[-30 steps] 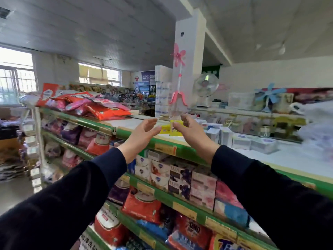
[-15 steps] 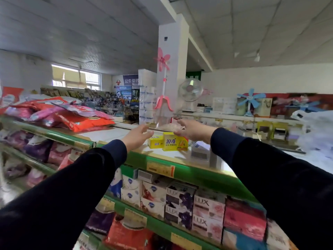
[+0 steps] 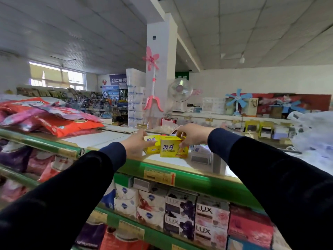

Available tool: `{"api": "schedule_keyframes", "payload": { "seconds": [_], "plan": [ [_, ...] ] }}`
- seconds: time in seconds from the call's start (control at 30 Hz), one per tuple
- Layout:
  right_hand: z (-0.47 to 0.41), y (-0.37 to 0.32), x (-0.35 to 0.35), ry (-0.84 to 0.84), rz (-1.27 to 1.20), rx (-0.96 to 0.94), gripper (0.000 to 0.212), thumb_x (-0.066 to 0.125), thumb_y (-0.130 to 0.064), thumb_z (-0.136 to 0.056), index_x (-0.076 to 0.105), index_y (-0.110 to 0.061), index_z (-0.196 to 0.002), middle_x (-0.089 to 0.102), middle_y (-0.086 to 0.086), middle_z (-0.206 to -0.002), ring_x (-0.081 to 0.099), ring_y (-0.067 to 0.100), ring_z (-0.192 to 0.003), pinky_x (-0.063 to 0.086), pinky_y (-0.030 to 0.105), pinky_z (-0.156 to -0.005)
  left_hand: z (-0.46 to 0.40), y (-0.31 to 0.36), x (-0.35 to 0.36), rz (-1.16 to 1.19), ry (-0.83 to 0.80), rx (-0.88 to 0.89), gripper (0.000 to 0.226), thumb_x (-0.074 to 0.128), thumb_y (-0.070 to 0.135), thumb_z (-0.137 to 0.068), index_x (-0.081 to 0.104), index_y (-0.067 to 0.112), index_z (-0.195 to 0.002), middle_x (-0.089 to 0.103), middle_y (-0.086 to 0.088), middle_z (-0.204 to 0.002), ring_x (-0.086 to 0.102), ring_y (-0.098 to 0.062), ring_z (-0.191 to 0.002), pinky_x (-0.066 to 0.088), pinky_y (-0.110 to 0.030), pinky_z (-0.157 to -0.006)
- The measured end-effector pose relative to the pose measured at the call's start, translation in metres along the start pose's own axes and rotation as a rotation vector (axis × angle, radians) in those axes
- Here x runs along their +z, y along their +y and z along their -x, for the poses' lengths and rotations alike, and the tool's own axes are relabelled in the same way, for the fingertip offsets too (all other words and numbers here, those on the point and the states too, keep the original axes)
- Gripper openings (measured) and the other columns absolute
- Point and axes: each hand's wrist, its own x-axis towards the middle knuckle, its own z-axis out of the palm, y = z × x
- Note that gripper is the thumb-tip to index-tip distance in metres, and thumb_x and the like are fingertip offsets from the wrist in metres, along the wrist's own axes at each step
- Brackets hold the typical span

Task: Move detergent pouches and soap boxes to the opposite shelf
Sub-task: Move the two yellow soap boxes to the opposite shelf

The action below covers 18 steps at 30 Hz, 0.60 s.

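Two yellow soap boxes stand side by side on the white top shelf point(image 3: 167, 162) in front of me. My left hand point(image 3: 136, 143) grips the left yellow soap box point(image 3: 152, 147), thumb on its front. My right hand point(image 3: 192, 133) holds the right yellow soap box point(image 3: 173, 148) from above, fingers curled over its top edge. Both boxes rest on the shelf surface. Red and pink detergent pouches point(image 3: 59, 120) lie piled on the same top shelf to the left.
White soap boxes point(image 3: 201, 155) stand just right of the yellow ones. The lower shelf holds Lux boxes point(image 3: 210, 221) and white-blue soap boxes point(image 3: 126, 197). A green shelf edge point(image 3: 198, 179) carries price tags. A pillar point(image 3: 161, 69), fans and a plastic bag point(image 3: 313, 134) stand beyond.
Both hands have come lower and nearer with the two yellow boxes, which now sit on the top shelf near its front edge. The view has shifted right along the shelf.
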Motion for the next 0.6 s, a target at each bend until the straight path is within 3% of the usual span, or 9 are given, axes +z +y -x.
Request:
{"api": "schedule_keyframes", "payload": {
  "seconds": [0.13,0.27,0.33,0.4,0.47,0.53,0.6],
  "plan": [
    [0.007,0.006,-0.006,-0.068,-0.141,-0.042,0.047,0.074,-0.025,-0.091,0.057,-0.015,-0.134,0.058,0.009,-0.135,0.052,0.021,-0.109,0.043,0.034,-0.096,0.004,0.002,0.002,-0.059,0.117,0.135,0.052,0.081,0.027,-0.085,0.047,0.018,-0.125,0.062,-0.001,-0.114,0.063,-0.016,-0.088,0.055,-0.032,-0.075],
    [0.012,0.009,-0.006,-0.125,-0.233,-0.035,0.057,0.075,-0.025,-0.090,0.053,-0.015,-0.141,0.056,0.006,-0.138,0.054,0.024,-0.121,0.044,0.038,-0.104,0.009,0.000,0.001,-0.002,0.124,0.127,0.074,0.082,0.029,-0.084,0.042,0.022,-0.146,0.055,-0.005,-0.142,0.060,-0.026,-0.119,0.051,-0.038,-0.098],
    [0.013,0.011,-0.004,-0.148,-0.240,-0.026,0.064,0.077,-0.027,-0.088,0.050,-0.013,-0.144,0.057,0.006,-0.138,0.054,0.023,-0.120,0.043,0.035,-0.102,0.010,-0.001,0.000,-0.006,0.090,0.107,0.068,0.079,0.034,-0.086,0.049,0.018,-0.145,0.058,-0.004,-0.143,0.058,-0.026,-0.125,0.049,-0.040,-0.104],
    [0.013,0.013,-0.003,-0.119,-0.232,-0.035,0.060,0.076,-0.029,-0.088,0.053,-0.010,-0.140,0.061,0.007,-0.134,0.056,0.024,-0.118,0.043,0.032,-0.099,0.012,0.002,0.002,0.014,0.096,0.093,0.046,0.078,0.032,-0.088,0.063,0.014,-0.127,0.070,-0.006,-0.123,0.066,-0.024,-0.109,0.054,-0.043,-0.097],
    [0.013,0.015,-0.002,-0.080,-0.280,-0.051,0.056,0.075,-0.030,-0.090,0.056,-0.009,-0.137,0.062,0.007,-0.132,0.057,0.022,-0.115,0.042,0.031,-0.098,0.016,0.005,0.002,0.093,0.147,0.088,0.033,0.078,0.026,-0.088,0.066,0.013,-0.116,0.072,-0.003,-0.104,0.068,-0.023,-0.096,0.056,-0.035,-0.082],
    [0.014,0.015,-0.003,-0.061,-0.356,-0.075,0.052,0.075,-0.030,-0.090,0.058,-0.009,-0.134,0.064,0.006,-0.130,0.058,0.023,-0.115,0.044,0.034,-0.102,0.023,0.007,-0.001,0.152,0.186,0.083,0.029,0.079,0.023,-0.088,0.066,0.016,-0.113,0.071,0.001,-0.096,0.068,-0.020,-0.090,0.053,-0.027,-0.073],
    [0.016,0.015,-0.006,-0.049,-0.408,-0.120,0.044,0.075,-0.029,-0.090,0.062,-0.010,-0.127,0.066,0.006,-0.124,0.061,0.026,-0.115,0.047,0.039,-0.103,0.035,0.009,-0.009,0.193,0.209,0.066,0.029,0.079,0.020,-0.087,0.067,0.017,-0.114,0.071,0.001,-0.094,0.068,-0.020,-0.089,0.055,-0.028,-0.076]
  ]
}}
